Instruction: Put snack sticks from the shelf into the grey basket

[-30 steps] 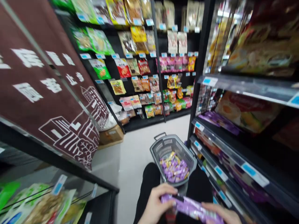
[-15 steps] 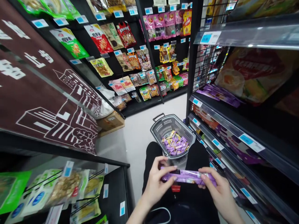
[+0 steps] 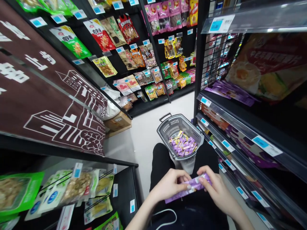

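Over my lap, my left hand (image 3: 174,184) and my right hand (image 3: 212,187) both grip a long, narrow purple snack packet (image 3: 189,188). My left fingers pinch it near the middle, while my right thumb and fingers close on its right end. The packet tilts, its left end lower and nearer to me. I cannot tell whether it is one packet or several stacked together. Beyond my knees a grey shopping basket (image 3: 165,132) stands on the floor with several similar purple and yellow packets (image 3: 184,145) lying loose in it.
On my right, a shelf (image 3: 242,119) carries more purple packets (image 3: 231,92) beside a large printed bag (image 3: 266,67). Bagged snacks hang on the back rack (image 3: 153,38). A brown printed panel (image 3: 72,99) and hanging bags (image 3: 74,188) are at left. A cardboard box (image 3: 117,123) sits on the floor.
The purple packet has turned from nearly level to a slant, left end down. My left hand has moved right along it, closer to my right hand. The view has shifted slightly.
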Action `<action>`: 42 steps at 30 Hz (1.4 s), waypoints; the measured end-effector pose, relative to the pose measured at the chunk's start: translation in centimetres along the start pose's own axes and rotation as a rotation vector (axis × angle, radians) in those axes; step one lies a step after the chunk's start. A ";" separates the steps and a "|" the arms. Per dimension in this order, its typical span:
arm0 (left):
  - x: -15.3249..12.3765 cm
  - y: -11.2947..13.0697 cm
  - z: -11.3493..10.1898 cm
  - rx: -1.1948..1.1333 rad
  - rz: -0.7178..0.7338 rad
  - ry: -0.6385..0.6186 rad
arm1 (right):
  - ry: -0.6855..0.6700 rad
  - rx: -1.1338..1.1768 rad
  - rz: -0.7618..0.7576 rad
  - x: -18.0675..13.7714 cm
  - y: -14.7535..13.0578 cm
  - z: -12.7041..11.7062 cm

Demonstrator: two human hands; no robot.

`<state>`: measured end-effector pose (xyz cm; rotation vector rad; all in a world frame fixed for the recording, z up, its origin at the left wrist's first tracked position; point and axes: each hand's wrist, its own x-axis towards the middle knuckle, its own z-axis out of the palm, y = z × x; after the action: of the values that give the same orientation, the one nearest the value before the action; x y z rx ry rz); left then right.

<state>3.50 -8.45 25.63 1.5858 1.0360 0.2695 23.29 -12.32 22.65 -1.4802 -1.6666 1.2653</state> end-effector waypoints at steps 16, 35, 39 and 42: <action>1.8 0.7 0.9 0.019 0.051 0.038 | 0.164 0.366 0.058 2.0 1.8 0.1; -1.2 -5.6 -0.1 -0.951 -0.078 -0.485 | 0.091 0.697 0.255 3.5 5.2 -0.5; -1.4 -6.4 0.2 -1.092 0.001 -0.412 | -0.019 0.797 0.304 3.3 6.0 -0.3; -1.4 -6.7 0.3 -1.199 0.069 -0.317 | -0.115 0.973 0.325 2.8 6.2 -0.2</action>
<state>-0.21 -10.03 20.10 0.5329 0.3867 0.5370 25.46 -9.90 16.63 -1.0624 -0.6376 1.9651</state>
